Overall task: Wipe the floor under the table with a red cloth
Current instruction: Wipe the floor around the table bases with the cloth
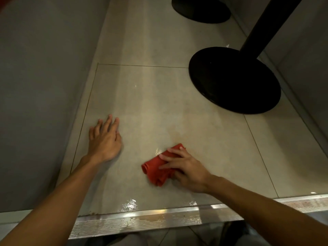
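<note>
Hands number two, both ours, both bare. Our left hand (pixel 105 139) lies flat on the tiled floor (pixel 159 107), fingers spread and holding nothing. Our right hand (pixel 184 167) presses down on the one red cloth (pixel 156 167), fingers laid wide across the bunched fabric, whose near part they cover. We count two black round table bases: the nearer base (pixel 234 80) with its black post (pixel 266 23) running out of the top edge, the farther base (pixel 200 9) cut off at the top. One ribbed metal strip (pixel 142 221) edges the floor near us. Grey panels flank both sides; wet patches gleam by the cloth.
</note>
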Demonstrator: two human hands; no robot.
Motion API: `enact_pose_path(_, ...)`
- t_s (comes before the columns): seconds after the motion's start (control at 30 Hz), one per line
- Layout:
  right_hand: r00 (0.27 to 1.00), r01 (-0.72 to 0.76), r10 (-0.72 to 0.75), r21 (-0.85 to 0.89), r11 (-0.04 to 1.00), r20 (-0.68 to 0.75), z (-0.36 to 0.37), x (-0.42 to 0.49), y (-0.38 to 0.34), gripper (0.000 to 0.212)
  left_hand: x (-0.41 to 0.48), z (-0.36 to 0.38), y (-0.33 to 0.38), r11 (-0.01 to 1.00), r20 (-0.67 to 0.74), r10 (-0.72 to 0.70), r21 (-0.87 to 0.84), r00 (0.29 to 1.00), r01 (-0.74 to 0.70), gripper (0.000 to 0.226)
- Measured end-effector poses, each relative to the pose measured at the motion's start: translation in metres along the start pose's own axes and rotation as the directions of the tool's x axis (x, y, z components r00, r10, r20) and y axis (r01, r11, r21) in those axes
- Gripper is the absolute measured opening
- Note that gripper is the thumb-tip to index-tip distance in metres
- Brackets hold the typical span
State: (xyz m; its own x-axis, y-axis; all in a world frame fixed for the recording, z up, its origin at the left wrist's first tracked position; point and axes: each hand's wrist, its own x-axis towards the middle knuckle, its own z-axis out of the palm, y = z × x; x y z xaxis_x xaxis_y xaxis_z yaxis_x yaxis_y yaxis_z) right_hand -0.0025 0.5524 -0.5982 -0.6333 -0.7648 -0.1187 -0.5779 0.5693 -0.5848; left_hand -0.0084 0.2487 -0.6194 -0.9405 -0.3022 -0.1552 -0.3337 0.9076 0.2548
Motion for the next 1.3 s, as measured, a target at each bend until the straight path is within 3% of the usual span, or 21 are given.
enact_pose_path(0.17, 0.986, -0.067, 0.066, 0.001, 0.998, -0.154, 0.046, 0.008, -0.049, 0.044, 0.0, -0.001, 0.0, 1.0, 0.009, 0.0, -0.004, 1.0, 0.0, 0.053)
enact_pose_path(0.3, 0.995, 0.028, -0.029, -0.013, 1.0, -0.1, 0.064, -0.014, -0.066, 0.048, 0.0, -0.001, -0.001, 1.0, 0.015, -0.002, -0.007, 1.0, 0.002, 0.053)
enact_pose_path(0.5, 0.982, 0.185, -0.182, -0.062, 0.981, 0.06, 0.039, -0.059, -0.033, 0.046, 0.0, 0.0, -0.002, 1.0, 0.001, 0.001, -0.013, 1.0, -0.001, 0.052)
enact_pose_path(0.63, 0.992, 0.116, -0.111, -0.083, 0.99, 0.065, 0.03, -0.07, -0.026, 0.045, 0.0, 0.0, 0.001, 1.0, -0.002, 0.001, -0.005, 1.0, -0.001, 0.053)
enact_pose_path(0.77, 0.997, 0.073, -0.072, -0.08, 0.994, 0.008, 0.059, -0.047, -0.071, 0.048, 0.0, -0.003, 0.004, 1.0, 0.025, 0.006, 0.012, 1.0, -0.006, 0.054)
enact_pose_path(0.9, 0.982, 0.162, -0.153, -0.083, 0.983, 0.108, 0.077, -0.018, -0.094, 0.05, 0.0, -0.005, 0.0, 1.0, 0.042, 0.021, 0.008, 0.999, -0.022, 0.054)
enact_pose_path(1.03, 0.929, 0.332, -0.308, -0.094, 0.939, 0.202, 0.055, -0.033, -0.059, 0.047, -0.002, -0.003, -0.004, 1.0, 0.037, 0.028, 0.002, 0.999, -0.028, 0.053)
enact_pose_path(1.17, 0.9, 0.343, -0.294, -0.11, 0.933, 0.322, 0.019, -0.054, -0.023, 0.051, -0.002, -0.005, -0.001, 0.999, 0.044, 0.033, 0.005, 0.998, -0.034, 0.054)
enact_pose_path(1.3, 0.87, 0.344, -0.271, -0.113, 0.932, 0.413, 0.001, -0.056, -0.017, 0.045, 0.002, -0.025, 0.005, 0.994, 0.197, 0.041, 0.094, 0.98, -0.061, 0.058)
